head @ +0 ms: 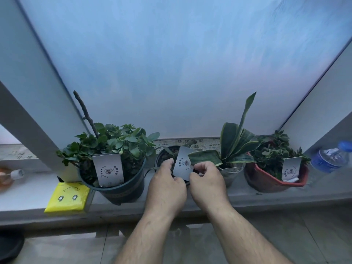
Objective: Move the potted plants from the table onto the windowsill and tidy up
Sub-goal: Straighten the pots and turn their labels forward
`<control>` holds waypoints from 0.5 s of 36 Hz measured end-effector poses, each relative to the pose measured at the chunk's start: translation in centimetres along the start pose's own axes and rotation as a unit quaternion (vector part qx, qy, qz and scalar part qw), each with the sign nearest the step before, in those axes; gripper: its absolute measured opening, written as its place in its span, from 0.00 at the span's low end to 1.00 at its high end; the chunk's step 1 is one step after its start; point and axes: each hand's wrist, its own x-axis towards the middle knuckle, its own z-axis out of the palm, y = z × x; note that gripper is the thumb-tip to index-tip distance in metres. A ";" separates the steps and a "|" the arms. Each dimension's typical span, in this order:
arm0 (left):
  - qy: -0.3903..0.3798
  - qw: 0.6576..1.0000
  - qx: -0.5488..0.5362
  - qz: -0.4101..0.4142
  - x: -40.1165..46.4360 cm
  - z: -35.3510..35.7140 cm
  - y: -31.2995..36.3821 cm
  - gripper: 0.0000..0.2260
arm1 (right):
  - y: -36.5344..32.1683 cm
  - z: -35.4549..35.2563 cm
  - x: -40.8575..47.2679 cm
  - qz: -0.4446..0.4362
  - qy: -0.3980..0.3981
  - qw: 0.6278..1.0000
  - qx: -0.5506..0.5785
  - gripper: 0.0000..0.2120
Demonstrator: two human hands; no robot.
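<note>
Several potted plants stand in a row on the grey windowsill. At the left is a leafy plant in a dark green pot with a white label card. In the middle sits a small dark pot, mostly hidden behind my hands. My left hand grips its near rim with the thumb on the edge. My right hand pinches the white label card that stands in this pot. To the right are a striped-leaf plant in a clear pot and a red pot with its own card.
A yellow packet lies on the sill at the left, by a slanting window frame post. A blue-labelled water bottle lies at the far right. A small bottle with orange liquid lies at the far left. Frosted glass is behind.
</note>
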 end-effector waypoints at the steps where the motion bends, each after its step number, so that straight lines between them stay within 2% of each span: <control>1: 0.003 1.000 -0.001 -0.001 0.0 -0.1 0.1 0.27 | 0.1 0.0 0.1 0.000 -0.001 1.000 0.003 0.09; 11: -0.039 0.999 -0.016 -0.021 0.8 0.2 0.3 0.31 | 0.3 0.2 0.2 0.013 0.007 1.000 0.011 0.09; 18: -0.033 0.999 -0.001 -0.008 0.8 -0.3 -0.2 0.27 | 0.4 0.5 0.4 0.010 0.001 1.000 0.029 0.10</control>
